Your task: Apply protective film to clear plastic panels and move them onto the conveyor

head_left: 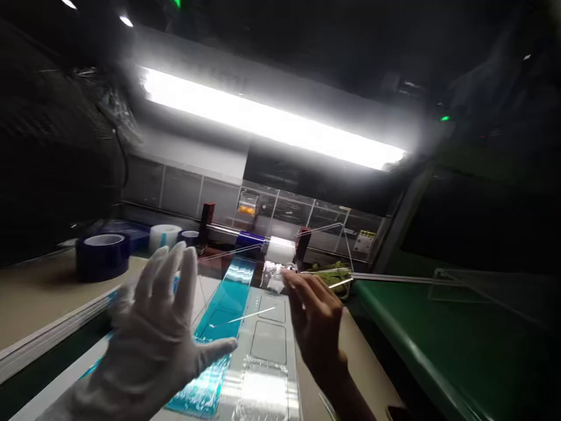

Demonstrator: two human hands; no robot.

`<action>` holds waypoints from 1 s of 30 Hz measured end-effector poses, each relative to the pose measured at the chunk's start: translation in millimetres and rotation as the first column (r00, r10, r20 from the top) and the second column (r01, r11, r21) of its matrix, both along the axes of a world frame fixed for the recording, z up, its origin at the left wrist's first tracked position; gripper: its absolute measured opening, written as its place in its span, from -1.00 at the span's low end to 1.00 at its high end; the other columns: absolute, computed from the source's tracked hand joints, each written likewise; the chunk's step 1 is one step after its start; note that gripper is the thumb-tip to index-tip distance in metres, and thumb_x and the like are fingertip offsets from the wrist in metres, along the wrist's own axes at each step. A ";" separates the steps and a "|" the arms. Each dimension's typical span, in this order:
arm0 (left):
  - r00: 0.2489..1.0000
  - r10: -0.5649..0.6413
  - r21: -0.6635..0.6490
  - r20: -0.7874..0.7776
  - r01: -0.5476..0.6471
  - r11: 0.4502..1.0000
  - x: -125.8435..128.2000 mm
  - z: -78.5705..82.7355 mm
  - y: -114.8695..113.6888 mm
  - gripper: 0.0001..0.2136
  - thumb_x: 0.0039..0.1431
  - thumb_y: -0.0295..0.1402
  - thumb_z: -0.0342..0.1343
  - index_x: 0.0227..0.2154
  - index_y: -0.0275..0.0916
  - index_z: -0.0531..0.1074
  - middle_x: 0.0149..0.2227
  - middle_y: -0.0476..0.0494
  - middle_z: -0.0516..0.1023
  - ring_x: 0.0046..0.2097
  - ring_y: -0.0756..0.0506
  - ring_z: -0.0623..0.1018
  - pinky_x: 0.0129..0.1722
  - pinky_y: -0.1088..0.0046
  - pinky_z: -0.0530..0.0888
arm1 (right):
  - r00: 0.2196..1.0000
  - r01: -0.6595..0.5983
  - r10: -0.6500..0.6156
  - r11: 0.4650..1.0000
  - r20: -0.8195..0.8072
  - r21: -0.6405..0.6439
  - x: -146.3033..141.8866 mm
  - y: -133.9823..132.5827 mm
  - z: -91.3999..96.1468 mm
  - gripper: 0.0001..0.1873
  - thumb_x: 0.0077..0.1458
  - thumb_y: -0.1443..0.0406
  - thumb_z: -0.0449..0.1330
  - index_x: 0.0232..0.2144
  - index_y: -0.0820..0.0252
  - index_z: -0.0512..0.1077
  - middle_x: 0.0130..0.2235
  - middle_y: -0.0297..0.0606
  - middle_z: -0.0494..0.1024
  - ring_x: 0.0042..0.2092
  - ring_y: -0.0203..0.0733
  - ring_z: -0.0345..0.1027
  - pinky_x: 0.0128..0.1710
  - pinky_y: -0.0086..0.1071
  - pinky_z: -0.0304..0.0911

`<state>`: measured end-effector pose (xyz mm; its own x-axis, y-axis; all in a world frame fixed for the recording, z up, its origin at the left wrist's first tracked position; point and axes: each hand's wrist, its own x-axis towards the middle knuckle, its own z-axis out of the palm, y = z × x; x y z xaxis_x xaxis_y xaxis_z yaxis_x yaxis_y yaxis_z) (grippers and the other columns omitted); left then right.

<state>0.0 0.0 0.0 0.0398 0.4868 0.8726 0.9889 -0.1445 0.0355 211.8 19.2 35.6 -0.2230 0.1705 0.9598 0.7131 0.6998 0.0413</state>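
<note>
Gloved left hand [160,327] raised, fingers spread, bare right hand [316,318] extended flat, both hands seemingly empty

**Around the desk**

A dark blue tape roll [103,255] stands on the beige desk [30,304] at far left, a white roll [163,236] and a smaller blue roll [189,236] behind it. A green belt [421,327] runs along the right. A bright strip light [272,123] glows overhead.

No readable text anywhere. A yellow-topped label [366,240] on the back wall carries print, too small and blurred to read. Tape rolls [101,255] and blue film [223,316] show no legible marks.
</note>
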 end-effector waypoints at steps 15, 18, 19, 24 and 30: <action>0.897 -0.142 -0.255 -0.418 0.034 0.966 14.6 10.0 -1.1 0.32 -0.26 0.14 0.19 0.25 -0.54 -0.62 0.34 -0.64 -0.17 0.34 -0.55 -0.20 0.25 -0.26 -0.29 | 0.994 -0.082 0.097 0.962 0.047 -0.260 15.0 -24.5 -28.3 -0.83 0.19 0.42 0.14 -0.18 0.14 0.47 -0.38 -0.33 0.56 -0.36 -0.29 0.44 -0.36 -0.43 0.32; 0.903 -0.269 -0.377 -0.336 0.133 0.917 5.3 2.1 -6.8 0.23 -0.22 0.00 0.16 0.26 -0.46 -0.61 0.30 -0.63 -0.02 0.30 -0.55 0.04 0.24 -0.16 0.05 | 0.983 0.023 0.038 0.945 0.181 -0.327 37.7 -33.2 -27.6 -0.56 0.10 0.13 0.26 0.01 0.13 0.37 -0.28 -0.25 0.59 -0.29 -0.17 0.47 -0.32 -0.32 0.39; 0.901 -0.308 -0.393 -0.304 0.176 0.902 1.2 -0.8 -8.1 0.20 -0.22 -0.04 0.14 0.26 -0.41 -0.61 0.28 -0.58 0.02 0.27 -0.54 0.11 0.21 -0.11 0.15 | 0.966 0.087 0.001 0.939 0.257 -0.332 46.8 -36.1 -27.4 -0.34 0.02 0.01 0.28 0.10 0.15 0.29 -0.19 -0.17 0.58 -0.21 -0.07 0.48 -0.28 -0.24 0.42; 0.882 -0.418 -0.459 -0.218 0.285 0.841 -19.4 -23.1 -8.0 0.19 -0.20 -0.05 0.13 0.25 -0.33 -0.67 0.24 -0.56 0.05 0.21 -0.55 0.21 0.12 -0.13 0.28 | 0.762 0.343 -0.032 0.868 0.647 -0.360 77.3 -40.3 -38.7 0.49 -0.43 -0.19 0.39 0.35 0.25 -0.29 0.30 0.16 0.09 0.28 0.37 0.00 0.12 0.25 0.16; 0.868 -0.490 -0.613 -0.086 0.341 0.712 -39.9 -44.2 -9.0 0.21 -0.19 -0.06 0.20 0.26 -0.27 -0.66 0.35 -0.52 -0.22 0.32 -0.52 -0.02 0.24 -0.14 0.13 | 0.727 0.413 0.097 0.729 0.680 -0.546 81.1 -24.1 -62.0 0.66 -0.47 -0.03 0.49 0.30 0.12 -0.65 0.36 0.10 -0.14 0.35 0.32 -0.30 0.24 0.38 -0.40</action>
<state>-39.9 -9.0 -44.2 0.5164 0.7659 0.3830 0.8214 -0.5695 0.0315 292.9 -4.9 -26.4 -0.6181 0.7531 0.2252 0.7848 0.6075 0.1227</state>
